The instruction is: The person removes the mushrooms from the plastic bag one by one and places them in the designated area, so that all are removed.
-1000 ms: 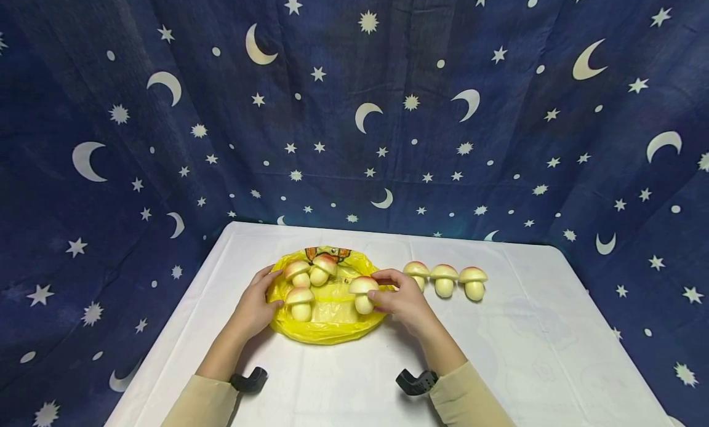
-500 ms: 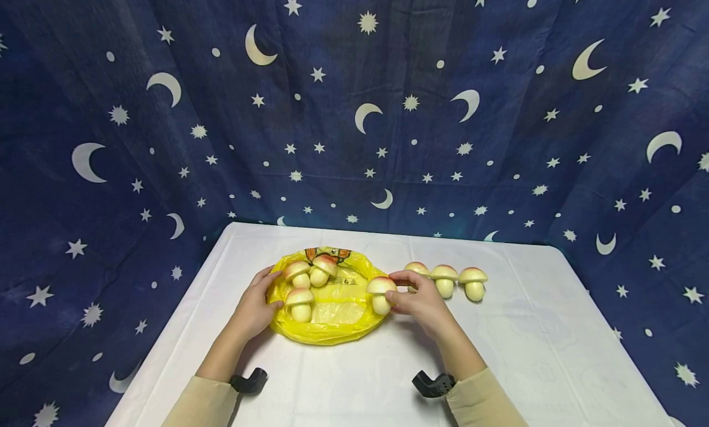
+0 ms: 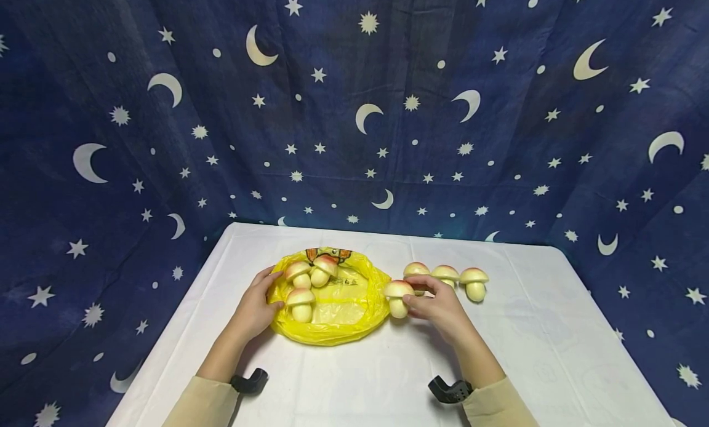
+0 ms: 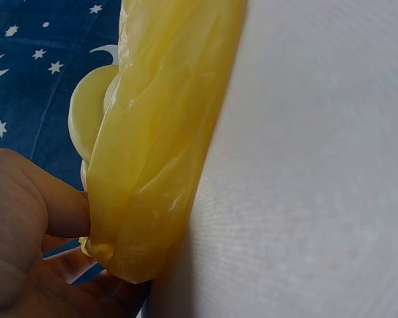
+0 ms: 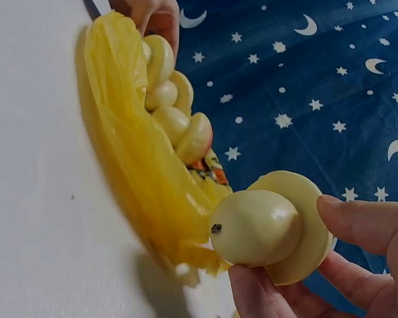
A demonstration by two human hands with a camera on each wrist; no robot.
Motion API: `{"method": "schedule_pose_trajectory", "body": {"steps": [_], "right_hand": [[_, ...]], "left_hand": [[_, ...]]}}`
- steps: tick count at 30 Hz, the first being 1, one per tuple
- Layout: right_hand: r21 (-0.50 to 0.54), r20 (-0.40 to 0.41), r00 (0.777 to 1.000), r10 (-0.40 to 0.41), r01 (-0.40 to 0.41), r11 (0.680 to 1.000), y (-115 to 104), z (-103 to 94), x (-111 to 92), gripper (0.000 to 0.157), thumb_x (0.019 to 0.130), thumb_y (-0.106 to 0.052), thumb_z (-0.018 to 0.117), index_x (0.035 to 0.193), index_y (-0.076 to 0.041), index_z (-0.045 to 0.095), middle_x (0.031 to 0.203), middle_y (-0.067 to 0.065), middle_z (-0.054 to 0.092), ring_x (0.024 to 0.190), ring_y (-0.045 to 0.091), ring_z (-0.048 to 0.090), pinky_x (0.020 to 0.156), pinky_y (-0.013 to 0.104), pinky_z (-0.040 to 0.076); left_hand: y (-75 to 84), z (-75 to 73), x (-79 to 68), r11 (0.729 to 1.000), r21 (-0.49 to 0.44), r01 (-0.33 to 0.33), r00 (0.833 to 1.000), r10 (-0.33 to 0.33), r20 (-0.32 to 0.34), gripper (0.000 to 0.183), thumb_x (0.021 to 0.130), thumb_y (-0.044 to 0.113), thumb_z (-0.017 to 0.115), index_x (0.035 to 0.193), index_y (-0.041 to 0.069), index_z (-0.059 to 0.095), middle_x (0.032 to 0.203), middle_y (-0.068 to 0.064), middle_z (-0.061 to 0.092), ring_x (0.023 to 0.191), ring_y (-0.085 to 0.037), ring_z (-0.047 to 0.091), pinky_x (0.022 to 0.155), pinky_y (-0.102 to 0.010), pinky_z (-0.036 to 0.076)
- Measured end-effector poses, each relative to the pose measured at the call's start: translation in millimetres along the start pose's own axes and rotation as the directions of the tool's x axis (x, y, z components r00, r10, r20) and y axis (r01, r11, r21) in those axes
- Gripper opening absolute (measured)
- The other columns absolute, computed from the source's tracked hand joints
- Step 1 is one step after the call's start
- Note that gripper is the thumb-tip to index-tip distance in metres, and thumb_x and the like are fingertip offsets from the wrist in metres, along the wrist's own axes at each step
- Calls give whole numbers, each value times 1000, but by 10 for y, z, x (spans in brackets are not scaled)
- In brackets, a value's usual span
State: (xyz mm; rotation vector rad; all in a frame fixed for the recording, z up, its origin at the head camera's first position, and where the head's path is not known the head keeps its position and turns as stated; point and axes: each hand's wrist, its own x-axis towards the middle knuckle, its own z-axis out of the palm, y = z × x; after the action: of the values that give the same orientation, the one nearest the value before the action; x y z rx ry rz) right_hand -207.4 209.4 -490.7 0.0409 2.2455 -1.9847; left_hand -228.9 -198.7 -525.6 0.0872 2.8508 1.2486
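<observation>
At the left rim of a yellow plastic bag, my left hand pinches the film between thumb and fingers, as the left wrist view also shows. The bag lies with its mouth spread wide. Inside, near that hand, are three toy mushrooms, one of them a front mushroom, with pale stems and reddish-tinted caps. My right hand holds another toy mushroom by its right side, just off the bag's right edge. In the right wrist view this mushroom shows its rounded stem end with a small dark mark.
Behind the right hand, three more mushrooms stand in a row on the white-covered table; the rightmost mushroom is fully visible, the others partly covered. A dark blue curtain with moons and stars surrounds the table's back and sides.
My right hand has carried its mushroom rightward, from over the bag's inside to beyond the right rim. The left hand and the three mushrooms in the bag stay where they were.
</observation>
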Motion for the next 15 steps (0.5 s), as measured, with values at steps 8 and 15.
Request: {"method": "schedule_pose_trajectory", "body": {"steps": [8,15], "right_hand": [[-5,-22,1000,22,-22,1000,11,-161,-67,52,94,-3,78,140,9,59,139,28,61,93,13,75,82,37,69],[-13,-46,999,29,-29,999,47,-310,-110,51,94,-3,77,141,9,58,139,28,61,96,10,73,82,36,69]], "left_hand": [[-11,-1,1,1000,-2,-6,1000,6,-3,69,95,-1,71,160,6,48,177,-15,28,163,-44,29,133,-63,25],[-17,-4,1,1000,6,-6,1000,6,-7,69,95,0,71,160,6,48,177,-15,29,163,-43,29,134,-62,25]]}}
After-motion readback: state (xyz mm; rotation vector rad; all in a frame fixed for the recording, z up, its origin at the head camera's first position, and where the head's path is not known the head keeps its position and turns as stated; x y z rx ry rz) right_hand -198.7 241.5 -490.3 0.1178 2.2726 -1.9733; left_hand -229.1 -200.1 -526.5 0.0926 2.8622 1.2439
